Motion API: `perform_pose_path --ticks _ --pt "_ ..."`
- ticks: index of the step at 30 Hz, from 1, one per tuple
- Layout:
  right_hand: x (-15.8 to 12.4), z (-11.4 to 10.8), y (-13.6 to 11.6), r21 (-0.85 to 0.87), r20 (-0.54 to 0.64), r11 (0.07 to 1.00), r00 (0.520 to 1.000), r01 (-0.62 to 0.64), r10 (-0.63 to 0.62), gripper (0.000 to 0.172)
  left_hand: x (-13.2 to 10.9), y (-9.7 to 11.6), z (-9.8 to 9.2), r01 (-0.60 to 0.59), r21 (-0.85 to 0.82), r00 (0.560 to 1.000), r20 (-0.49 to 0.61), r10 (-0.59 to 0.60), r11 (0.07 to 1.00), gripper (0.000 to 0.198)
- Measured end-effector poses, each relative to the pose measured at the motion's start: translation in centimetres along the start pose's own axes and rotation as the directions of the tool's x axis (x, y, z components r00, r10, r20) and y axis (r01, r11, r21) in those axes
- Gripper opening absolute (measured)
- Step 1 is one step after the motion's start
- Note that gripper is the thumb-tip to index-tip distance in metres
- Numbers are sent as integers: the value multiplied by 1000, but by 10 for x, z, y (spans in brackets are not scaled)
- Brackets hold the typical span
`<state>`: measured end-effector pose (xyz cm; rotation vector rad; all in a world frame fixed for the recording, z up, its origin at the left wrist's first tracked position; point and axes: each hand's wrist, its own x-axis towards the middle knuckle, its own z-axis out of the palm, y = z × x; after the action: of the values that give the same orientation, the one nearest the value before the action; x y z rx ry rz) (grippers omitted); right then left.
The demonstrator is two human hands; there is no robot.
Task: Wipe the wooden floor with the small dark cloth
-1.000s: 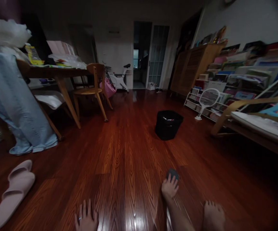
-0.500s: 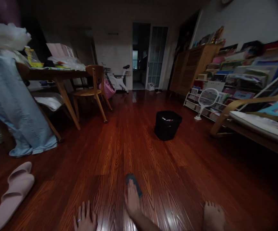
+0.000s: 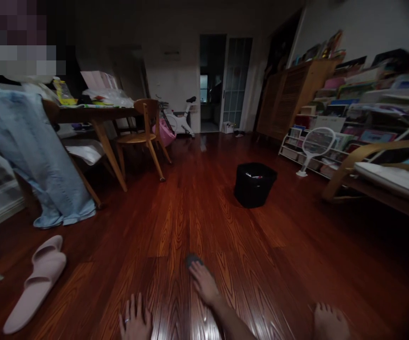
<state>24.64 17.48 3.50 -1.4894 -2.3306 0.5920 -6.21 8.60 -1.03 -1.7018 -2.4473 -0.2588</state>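
Note:
My right hand [image 3: 204, 284] presses a small dark grey cloth [image 3: 193, 259] against the glossy red-brown wooden floor [image 3: 176, 222]. Its fingers lie close together over the cloth, and only the far end of the fabric shows past the fingertips. Lower down and to the left, my left hand [image 3: 136, 320] rests palm down on the boards with its fingers spread and nothing in them. A ring sits on one of its fingers. My bare foot [image 3: 330, 322] shows at the bottom right.
A black bin [image 3: 254, 186] stands ahead, right of centre. Pink slippers [image 3: 37, 288] lie on the left. Jeans [image 3: 57, 165] hang near the table, beside a wooden chair [image 3: 138, 137]. An armchair [image 3: 388, 170], an electric swatter [image 3: 315, 146] and a loaded shelf [image 3: 360, 113] line the right side.
The view has turned slightly left, so the room sits further right. My right hand and the cloth have swung left over the floor, and less of the cloth shows. My left hand stays planted.

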Motion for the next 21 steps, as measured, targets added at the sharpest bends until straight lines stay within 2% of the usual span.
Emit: perform_pose_path --ticks 1,2,3,4,6,7,8,10,13,14,15,17,19,21 --pt "-4 -12 24 -34 -102 988 984 -152 148 63 0 0 0 5 -6 1000 4 -5 1000 64" --pt "-11 -22 48 -55 -219 949 931 -310 292 63 0 0 1 9 -7 1000 10 -9 1000 64" --pt "-19 -30 72 -54 -337 886 844 -460 418 62 0 1 1 10 -6 1000 16 -10 1000 65" --pt "-30 -36 93 -34 -447 810 734 -585 512 63 0 1 1 9 -5 1000 22 -9 1000 65" --pt "-54 -42 125 32 -604 679 527 -733 597 65 0 3 0 7 0 1000 27 -7 1000 66" --pt "-66 -43 135 58 -651 644 460 -763 604 66 0 3 -1 7 3 1000 28 -7 1000 66" --pt "-76 -41 141 75 -680 625 419 -777 602 67 -1 4 -2 7 7 1000 28 -7 1000 66" --pt "-87 -34 139 98 -705 605 374 -790 603 69 -1 6 -5 8 19 1000 28 -8 1000 66" --pt "-76 -16 110 139 -714 573 320 -808 623 71 -2 7 -9 10 30 999 31 -11 999 66" --pt "-67 -10 96 132 -701 585 341 -800 626 71 -2 7 -10 10 31 999 34 -11 999 65" --pt "-58 -4 80 106 -670 612 399 -784 627 70 -2 7 -11 9 32 999 38 -10 999 65" --pt "-38 10 45 16 -530 703 590 -711 609 68 -2 7 -12 3 35 999 47 -5 999 65" --pt "-23 27 6 -54 -315 816 785 -576 534 65 -2 6 -11 8 35 999 52 -10 999 66" --pt "-14 49 -33 -55 -134 924 920 -378 369 62 -1 5 -9 16 35 998 53 -18 999 65"
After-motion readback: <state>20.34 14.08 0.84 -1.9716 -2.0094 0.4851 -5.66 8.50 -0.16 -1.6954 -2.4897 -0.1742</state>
